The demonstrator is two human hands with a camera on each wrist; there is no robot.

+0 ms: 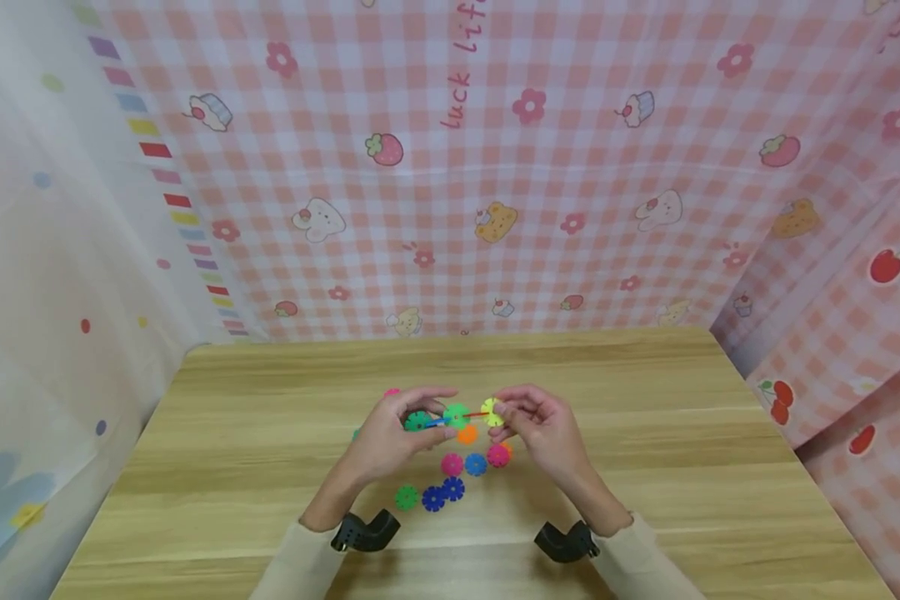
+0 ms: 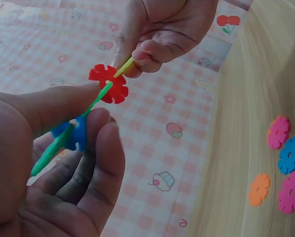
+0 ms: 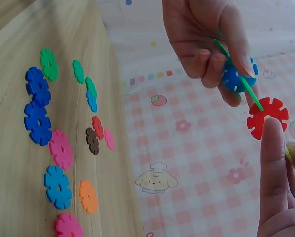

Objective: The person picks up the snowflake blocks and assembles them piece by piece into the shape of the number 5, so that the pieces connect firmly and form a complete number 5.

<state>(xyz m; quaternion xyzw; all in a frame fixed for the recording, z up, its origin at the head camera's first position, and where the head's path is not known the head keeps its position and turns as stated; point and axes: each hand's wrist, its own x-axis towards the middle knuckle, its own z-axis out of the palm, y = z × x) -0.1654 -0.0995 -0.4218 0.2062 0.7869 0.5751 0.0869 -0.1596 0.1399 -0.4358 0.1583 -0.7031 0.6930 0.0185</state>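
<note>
Chain of notched discs, held above the table between both hands. Left hand: thumb and fingers pinch it about the blue disc and light green disc. Right hand: thumb and fingertips pinch the yellow disc at the other end. Order from left hand to right: dark green disc, blue, light green, red disc, yellow, neighbours set crosswise. Yellow touches red; cannot tell how deep the slots sit.

Loose pieces, flat on the wood: orange disc just below the chain as seen from the head. Nearer the person, a row: pink disc, loose blue disc, second pink. Nearer again: green disc beside two dark blue discs, these two touching. Right wrist view adds a brown disc close to a loose red disc.

Farther out: wooden table; behind it, pink checked cloth with strawberries and cakes.
</note>
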